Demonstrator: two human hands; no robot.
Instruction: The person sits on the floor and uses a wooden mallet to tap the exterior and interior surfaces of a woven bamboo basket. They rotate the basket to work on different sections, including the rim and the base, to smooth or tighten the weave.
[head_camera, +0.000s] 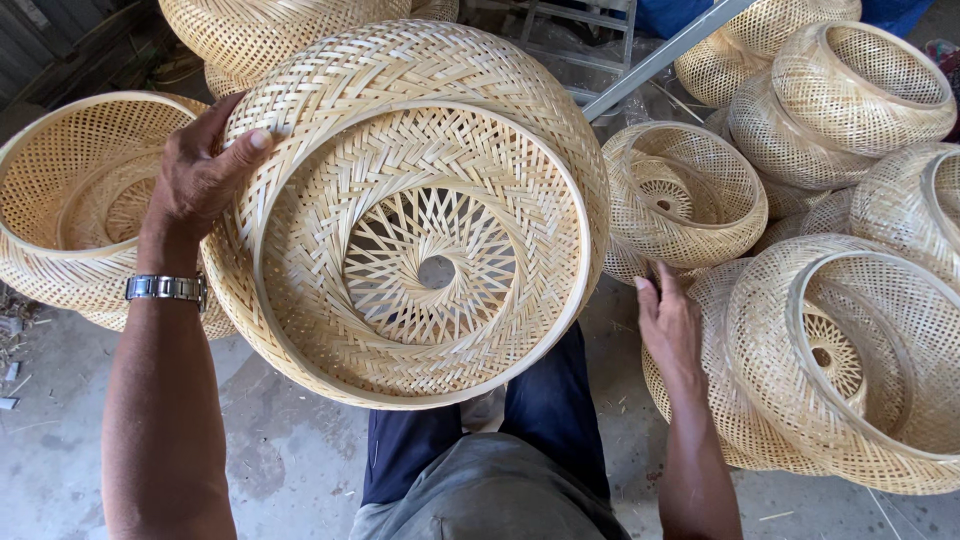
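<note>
1. Left hand (200, 175), steel wristwatch (166, 288) on the wrist, clamps the outer wall of the big woven basket (420, 215), thumb pressed over its weave.
2. That big woven basket sits tilted over the person's lap, open mouth facing the camera.
3. Right hand (668, 325), fingers loosely spread, rests right of the big basket against a lower basket (730, 400).
4. Beyond it, more baskets (860, 90) pile up; another basket (70, 200) lies left.
</note>
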